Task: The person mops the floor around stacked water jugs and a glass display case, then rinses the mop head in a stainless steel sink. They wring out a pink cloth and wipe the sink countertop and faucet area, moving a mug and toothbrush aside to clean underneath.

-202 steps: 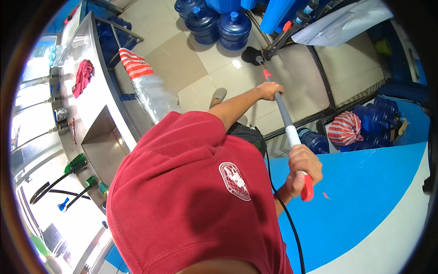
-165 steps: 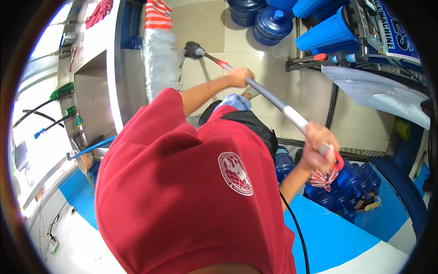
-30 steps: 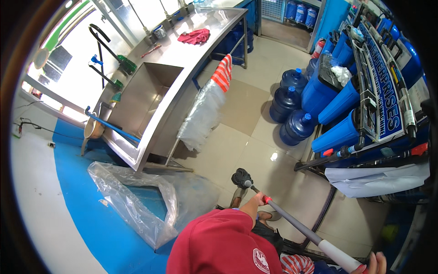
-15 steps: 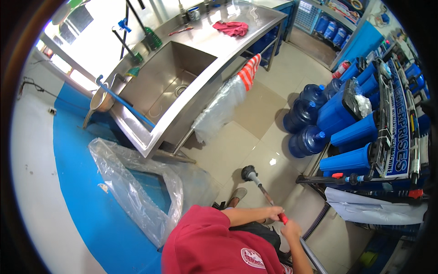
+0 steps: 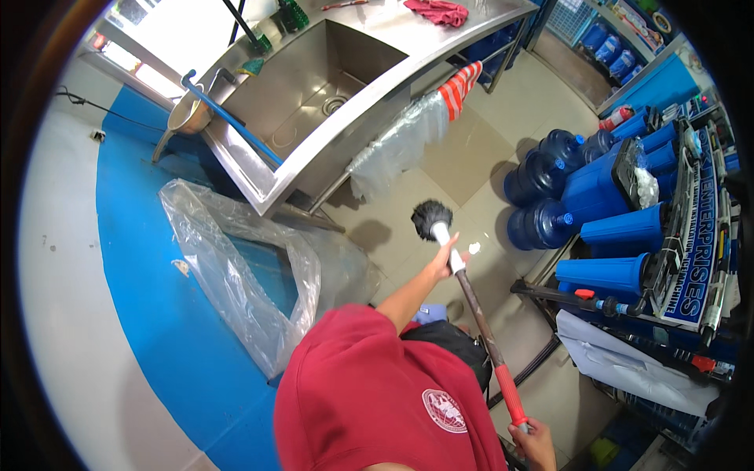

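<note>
A: Where is the mop (image 5: 477,310) to be found, judged from the sink (image 5: 287,90)?

B: It is seen to the right of the sink and nearer the wearer. Its black head (image 5: 431,217) is turned towards the sink, and its red grip (image 5: 510,392) is pointed away from it.

A: And how is it placed relative to the hands?

B: It is stretched between them. At the end nearer the sink, the shaft is grasped by the left hand (image 5: 444,259), just behind the black head. At the end farther from the sink, the handle is enclosed by the right hand (image 5: 536,442), just past the red grip. The brown length between is left uncovered.

A: Is the floor (image 5: 459,161) touched by the black head?

B: That cannot be told from this angle.

A: What else is found around the sink?

B: A red cloth (image 5: 437,12) is laid beyond it on the metal surface (image 5: 377,22). A blue pipe (image 5: 236,122) is rested across its left corner. Clear plastic sheeting (image 5: 218,275) is spread on its near side, and blue water jugs (image 5: 538,224) are grouped well to its right.
</note>
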Available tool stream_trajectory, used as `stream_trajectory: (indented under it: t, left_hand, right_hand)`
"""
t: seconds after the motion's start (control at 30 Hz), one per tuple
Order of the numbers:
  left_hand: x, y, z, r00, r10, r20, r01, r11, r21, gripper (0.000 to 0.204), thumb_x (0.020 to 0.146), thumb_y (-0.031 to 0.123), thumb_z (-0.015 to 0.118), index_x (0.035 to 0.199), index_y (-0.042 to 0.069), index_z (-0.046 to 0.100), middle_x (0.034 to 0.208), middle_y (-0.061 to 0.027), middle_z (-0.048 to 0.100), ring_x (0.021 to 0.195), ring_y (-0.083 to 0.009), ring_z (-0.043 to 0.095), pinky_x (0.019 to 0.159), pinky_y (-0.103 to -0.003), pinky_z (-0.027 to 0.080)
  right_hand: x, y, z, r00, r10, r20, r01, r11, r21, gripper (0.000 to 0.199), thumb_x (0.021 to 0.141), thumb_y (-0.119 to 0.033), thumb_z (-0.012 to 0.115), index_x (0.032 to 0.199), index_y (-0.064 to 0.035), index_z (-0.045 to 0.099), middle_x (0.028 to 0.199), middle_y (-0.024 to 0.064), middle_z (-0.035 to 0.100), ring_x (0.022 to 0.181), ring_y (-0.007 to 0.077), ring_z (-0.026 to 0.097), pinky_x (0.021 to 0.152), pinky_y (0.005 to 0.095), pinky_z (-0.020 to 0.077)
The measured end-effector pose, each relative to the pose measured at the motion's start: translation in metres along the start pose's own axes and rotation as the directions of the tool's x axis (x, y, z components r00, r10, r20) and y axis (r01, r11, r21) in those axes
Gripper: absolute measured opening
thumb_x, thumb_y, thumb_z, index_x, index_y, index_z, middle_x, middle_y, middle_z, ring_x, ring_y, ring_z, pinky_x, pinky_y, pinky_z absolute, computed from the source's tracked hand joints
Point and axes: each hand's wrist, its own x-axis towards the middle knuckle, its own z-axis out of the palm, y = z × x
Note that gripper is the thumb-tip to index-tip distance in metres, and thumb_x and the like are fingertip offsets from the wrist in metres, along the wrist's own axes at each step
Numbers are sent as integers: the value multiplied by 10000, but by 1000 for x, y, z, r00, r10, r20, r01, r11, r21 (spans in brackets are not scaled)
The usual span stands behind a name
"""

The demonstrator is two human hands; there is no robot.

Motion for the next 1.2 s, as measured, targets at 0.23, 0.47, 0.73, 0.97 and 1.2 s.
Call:
stream_trajectory:
  t: [0.23, 0.47, 0.73, 0.97, 1.2]
  left_hand:
    - [-2, 117, 106, 939, 182, 291, -68, 930, -362, 361, 883, 380, 713, 795, 148, 450, 583, 59, 474, 459, -61, 471, 459, -229, 465]
    - [-109, 164, 227, 823, 489, 289, -419, 866, -273, 251, 870, 135, 697, 843, 131, 448, 596, 59, 411, 456, -62, 403, 431, -227, 390]
    - [-198, 182, 267, 702, 629, 333, -549, 776, -309, 193, 866, 84, 637, 806, 120, 456, 591, 61, 411, 456, -52, 388, 435, -217, 378]
    - [-203, 256, 261, 661, 694, 285, -598, 717, -357, 286, 863, 87, 657, 744, 145, 403, 573, 53, 388, 459, -67, 386, 451, -234, 385]
    - [-158, 370, 189, 748, 625, 224, -462, 732, -500, 366, 903, 263, 681, 695, 193, 389, 543, 94, 311, 449, -55, 344, 444, -240, 360]
  right_hand:
    - [-24, -19, -19, 945, -312, -95, 283, 930, -235, 238, 853, -129, 737, 1019, -3, 623, 585, 38, 531, 449, 135, 468, 437, 321, 377]
    - [-7, -24, -40, 456, -866, -205, 321, 375, -870, 645, 804, -143, 732, 1397, -101, 483, 974, 124, 535, 777, 369, 611, 623, 443, 475]
    - [58, -86, -5, 207, -971, -119, 466, 205, -861, 642, 825, -80, 701, 1415, -41, 453, 1048, 175, 537, 849, 377, 615, 687, 433, 506]
    - [71, -180, 7, -78, -993, -88, 141, 77, -987, 505, 893, -72, 639, 1369, 2, 489, 1166, 185, 529, 994, 338, 582, 814, 423, 493]
    - [81, -301, 88, 31, -999, -23, 34, 24, -999, 328, 846, -162, 707, 1113, -38, 563, 968, 111, 596, 804, 300, 617, 643, 401, 505]
